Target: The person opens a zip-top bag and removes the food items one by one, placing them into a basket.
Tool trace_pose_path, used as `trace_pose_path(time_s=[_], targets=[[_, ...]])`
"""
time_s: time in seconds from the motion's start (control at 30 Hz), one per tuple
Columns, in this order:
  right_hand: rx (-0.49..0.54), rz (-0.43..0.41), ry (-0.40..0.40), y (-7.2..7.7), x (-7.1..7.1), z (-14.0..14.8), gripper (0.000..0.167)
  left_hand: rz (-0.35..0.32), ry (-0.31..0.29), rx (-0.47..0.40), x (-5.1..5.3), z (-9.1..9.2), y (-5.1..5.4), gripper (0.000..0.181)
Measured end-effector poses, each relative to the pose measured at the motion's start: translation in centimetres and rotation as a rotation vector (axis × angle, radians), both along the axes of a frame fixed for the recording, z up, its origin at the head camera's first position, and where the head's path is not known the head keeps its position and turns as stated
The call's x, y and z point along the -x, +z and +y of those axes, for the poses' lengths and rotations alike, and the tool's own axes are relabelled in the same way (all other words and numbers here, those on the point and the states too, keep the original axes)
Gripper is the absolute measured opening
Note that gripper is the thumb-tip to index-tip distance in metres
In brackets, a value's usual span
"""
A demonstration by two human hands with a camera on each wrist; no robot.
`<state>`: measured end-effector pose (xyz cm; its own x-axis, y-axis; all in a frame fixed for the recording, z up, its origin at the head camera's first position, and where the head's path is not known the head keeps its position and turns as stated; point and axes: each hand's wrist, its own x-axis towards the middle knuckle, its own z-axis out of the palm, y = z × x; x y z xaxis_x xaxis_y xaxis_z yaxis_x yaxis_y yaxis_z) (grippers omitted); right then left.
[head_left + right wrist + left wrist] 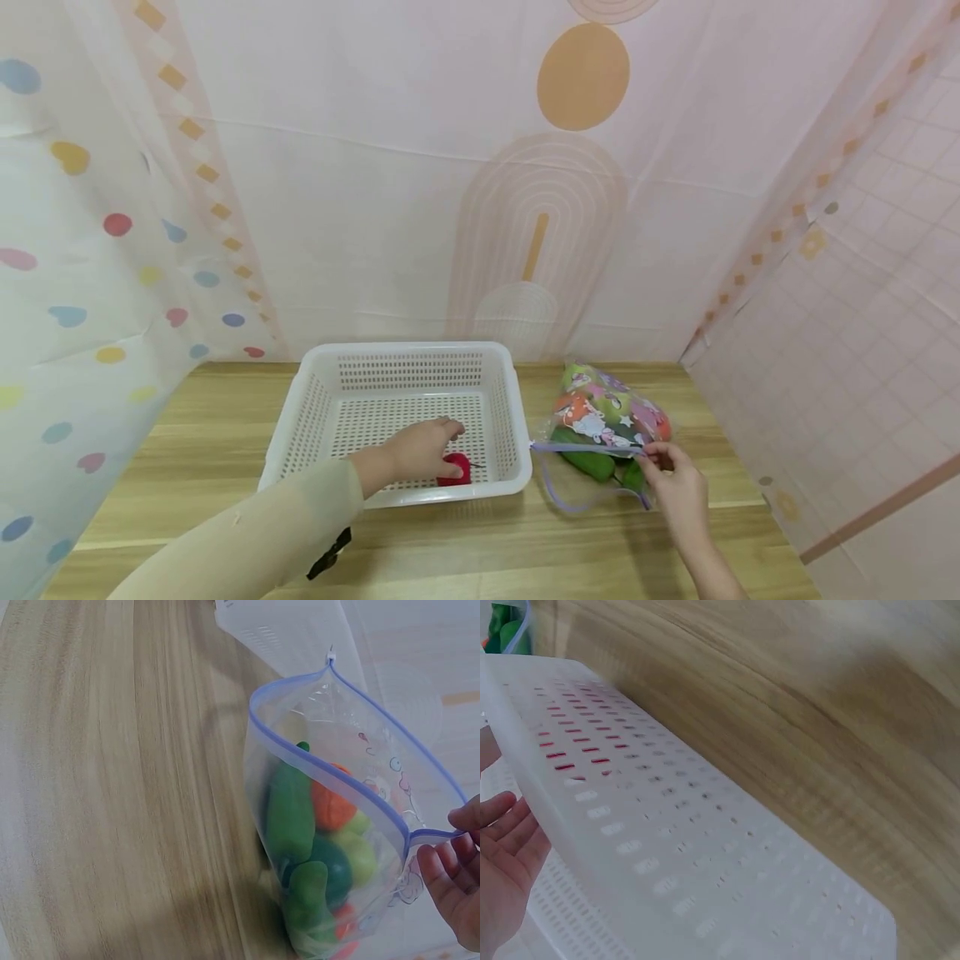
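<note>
My left hand [422,450] reaches into a white plastic basket [411,498], fingers spread and loosely bent. Right by its thumb, at the near wall, is a small red rounded piece [459,477] with a thin dark stem; its exact kind is unclear. In the left wrist view, red shows through the slots of the basket wall [682,825], and the left hand [510,859] is partly cut off. My right hand [678,492] pinches the purple-edged mouth of a clear zip bag [330,769]. Green, orange and red vegetable- and fruit-shaped pieces fill the bag, including a long green one [291,817].
Basket and bag stand side by side on a wood-grain table [420,554]. Behind them hangs a patterned cloth wall [360,233], with further printed sheets on the left and right. A black strap [330,554] shows under the left forearm.
</note>
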<state>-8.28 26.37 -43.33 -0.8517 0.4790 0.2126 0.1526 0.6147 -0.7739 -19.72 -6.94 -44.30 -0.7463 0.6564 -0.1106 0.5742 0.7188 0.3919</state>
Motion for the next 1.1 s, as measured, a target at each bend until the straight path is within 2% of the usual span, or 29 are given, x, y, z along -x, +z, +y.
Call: trace_pose_path(time_s=[0.27, 0.43, 0.57, 0.73, 0.93, 1.1], targets=[[-0.034, 0.019, 0.005, 0.0, -0.1, 0.0, 0.013, 0.033, -0.008, -0.115, -0.5, 0.3, -0.1, 0.052], [-0.038, 0.013, 0.006, -0.1, -0.2, 0.0, 0.013, 0.039, -0.008, -0.208, -1.0, 0.9, 0.3, 0.049], [-0.034, 0.013, 0.003, 0.0, -0.3, -0.1, 0.012, 0.050, -0.020, -0.286, -1.8, 1.6, 0.7, 0.047], [-0.034, 0.009, -0.004, 0.1, -0.4, 0.0, 0.013, 0.064, -0.051, -0.321, -2.9, 2.7, 1.2, 0.048], [-0.048, 0.021, -0.017, 0.1, -0.5, 0.0, 0.013, 0.099, -0.105, -0.371, -3.9, 4.5, 1.8, 0.046], [-0.023, 0.039, 0.005, 0.2, -0.8, -0.1, 0.013, 0.101, -0.146, -0.378, -4.8, 6.1, 1.8, 0.050]])
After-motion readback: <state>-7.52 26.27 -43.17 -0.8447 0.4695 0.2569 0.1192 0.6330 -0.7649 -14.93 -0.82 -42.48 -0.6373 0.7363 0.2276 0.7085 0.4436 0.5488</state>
